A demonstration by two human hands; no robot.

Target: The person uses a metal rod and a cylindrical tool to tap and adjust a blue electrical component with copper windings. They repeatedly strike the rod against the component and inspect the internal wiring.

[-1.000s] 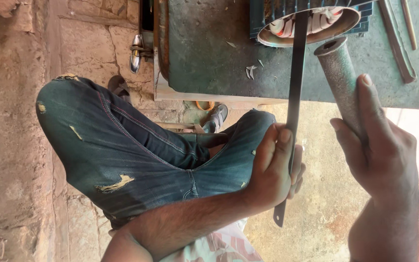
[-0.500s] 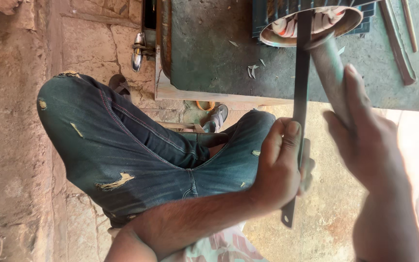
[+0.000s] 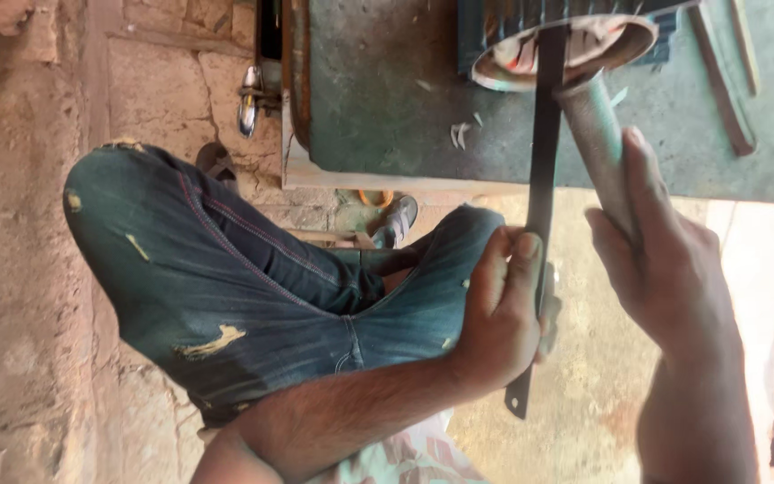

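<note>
While the left hand wraps closed around the lower part of a long dark flat bar, that bar lies across the flared mouth of a grey metal funnel-shaped pipe, which serves as the landmark. The bar's upper end rests on the pipe's wide rim, apparently so that its edge bears on the rim, and its lower end juts out below the fist. The right hand closes around the pipe's narrow stem, just below the flare, seemingly to steady it against the bar. The pipe's mouth sits over a green-grey work surface, beside a dark ribbed block behind the rim. Left of the pipe, a few pale metal scraps lie on the surface. Two thin rods lie to the pipe's right, near but apart. Below the pipe, the surface's edge drops to bent knees in blue jeans, leaving only the gap between knees and edge for moving the bar.
</note>
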